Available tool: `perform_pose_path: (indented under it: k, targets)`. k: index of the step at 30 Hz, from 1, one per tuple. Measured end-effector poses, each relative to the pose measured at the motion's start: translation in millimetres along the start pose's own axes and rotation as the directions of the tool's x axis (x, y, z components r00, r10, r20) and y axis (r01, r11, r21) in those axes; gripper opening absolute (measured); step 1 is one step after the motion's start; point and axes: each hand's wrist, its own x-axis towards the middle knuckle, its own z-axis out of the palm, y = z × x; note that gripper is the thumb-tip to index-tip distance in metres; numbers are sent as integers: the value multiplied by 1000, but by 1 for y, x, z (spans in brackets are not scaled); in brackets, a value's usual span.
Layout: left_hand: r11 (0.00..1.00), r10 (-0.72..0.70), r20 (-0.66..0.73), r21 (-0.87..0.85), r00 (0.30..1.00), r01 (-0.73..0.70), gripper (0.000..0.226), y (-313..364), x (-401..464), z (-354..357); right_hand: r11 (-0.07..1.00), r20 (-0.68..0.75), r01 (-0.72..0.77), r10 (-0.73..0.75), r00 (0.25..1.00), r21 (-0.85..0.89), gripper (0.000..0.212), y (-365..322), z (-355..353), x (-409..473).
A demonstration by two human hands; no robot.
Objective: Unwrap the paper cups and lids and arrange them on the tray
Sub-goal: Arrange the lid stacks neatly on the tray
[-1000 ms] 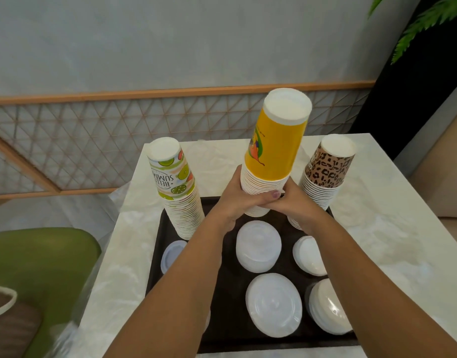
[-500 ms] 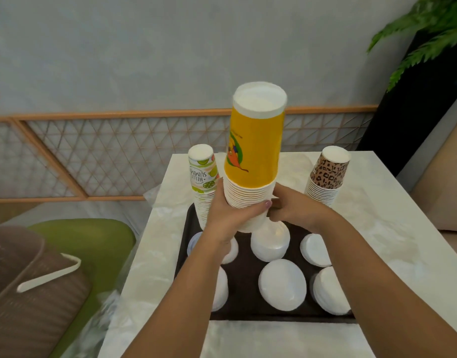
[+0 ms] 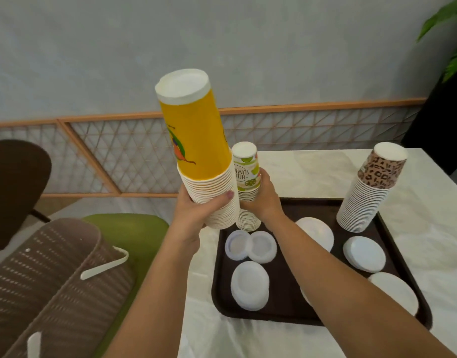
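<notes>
yellow cup stack (image 3: 196, 151): inverted, tilted slightly left, held in the air off the left edge of the tray; not set down.
left hand (image 3: 196, 210): grip closed round the low rims of the yellow stack, thumb across the front. Holding low makes sense: the rims give ridges to grab, but the tall top is free to sway.
right hand (image 3: 261, 200): behind and right of the yellow stack, fingers curled against the lime-print cup stack (image 3: 246, 182). Cannot tell if it clamps that one or only steadies it; looks like a grip on it.
lime-print stack: inverted, seems to stand at the tray's far-left corner, base partly hidden by the hands.
leopard-print cup stack (image 3: 369, 189): standing inverted at the tray's far right, leaning a bit, untouched.
lids (image 3: 250, 285): white piles lying flat across the near part of the tray, apart from each other; one pile is under the right forearm.
tray (image 3: 284, 313): dark, on the pale marble surface (image 3: 434, 215).
judgement: cups look unwrapped; yellow stack is the one left to place, likely between the other two.
risk: top-heavy stack could topple or knock the lime stack.
</notes>
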Motion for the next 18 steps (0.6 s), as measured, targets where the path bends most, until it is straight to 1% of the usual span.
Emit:
perform_pose_path:
  k: [2,4,6,8,13,18]
  targets:
    - [1000,-6,-2,-6,1000,6,64,-4,5,-5,1000,-24,-4,5,1000,26,95,2,9,3]
    - [1000,-4,-2,0,1000,4,67,-9,12,-7,1000,-58,-21,22,998,17,88,5,12,6]
    - [1000,-14,-3,5,1000,14,74,-15,20,-8,1000,-113,-28,29,993,10,81,8,8,7]
    - [1000,-26,5,16,1000,25,75,-24,29,-6,999,-170,-32,30,985,-10,78,11,-2,8]
    - [999,-31,67,34,997,28,69,-46,52,12,995,-243,-76,58,968,-67,78,24,-45,7]
    - [997,-32,91,70,995,26,80,-77,77,34,993,-319,-106,83,944,-54,81,35,-88,5]
